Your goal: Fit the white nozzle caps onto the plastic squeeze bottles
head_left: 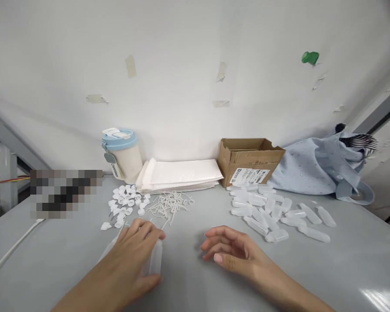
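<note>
My left hand (pixel 134 255) is curved over a translucent plastic bottle (pixel 155 259) on the grey table, its thumb and fingers around it; more clear plastic shows at the hand's left side. My right hand (pixel 232 251) rests near the middle of the table with loosely curled, parted fingers and nothing in it. Beyond my left hand lie a heap of white caps (pixel 126 200) and a tangle of thin off-white tubes (pixel 170 204). Several translucent bottles (pixel 269 210) are scattered past my right hand.
Along the wall stand a cream cup with a blue lid (pixel 126 160), a stack of white envelopes (pixel 185 173), an open cardboard box (pixel 250 160) and a light blue bag (pixel 308 167). A white cable (pixel 14 249) runs along the left.
</note>
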Demonstrator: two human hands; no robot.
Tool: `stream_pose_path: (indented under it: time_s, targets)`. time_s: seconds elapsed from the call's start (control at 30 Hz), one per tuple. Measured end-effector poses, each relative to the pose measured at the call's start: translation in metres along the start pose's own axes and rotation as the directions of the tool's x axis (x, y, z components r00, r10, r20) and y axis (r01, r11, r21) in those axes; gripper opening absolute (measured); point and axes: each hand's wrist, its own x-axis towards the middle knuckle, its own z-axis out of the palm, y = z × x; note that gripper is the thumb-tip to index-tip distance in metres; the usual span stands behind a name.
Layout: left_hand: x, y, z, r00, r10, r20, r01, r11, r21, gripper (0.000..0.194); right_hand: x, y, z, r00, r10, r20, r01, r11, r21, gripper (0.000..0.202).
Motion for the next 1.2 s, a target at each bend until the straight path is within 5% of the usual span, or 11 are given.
stream_pose_path:
  time_s: [0.97,1.2]
  targets:
    - [0.003,0.001,0.007,0.999,0.006,0.048,-0.005,1.000,-0.015,0.048,0.000,0.000,0.000,1.000,0.003,-0.003,-0.003,1.000,-0.019,0.034]
    - [0.000,-0.001,0.004,0.999,0.007,0.049,-0.003,0.997,-0.077,0.049,0.001,-0.014,-0.010,0.992,-0.066,-0.111,0.036,0.968,-0.249,0.033]
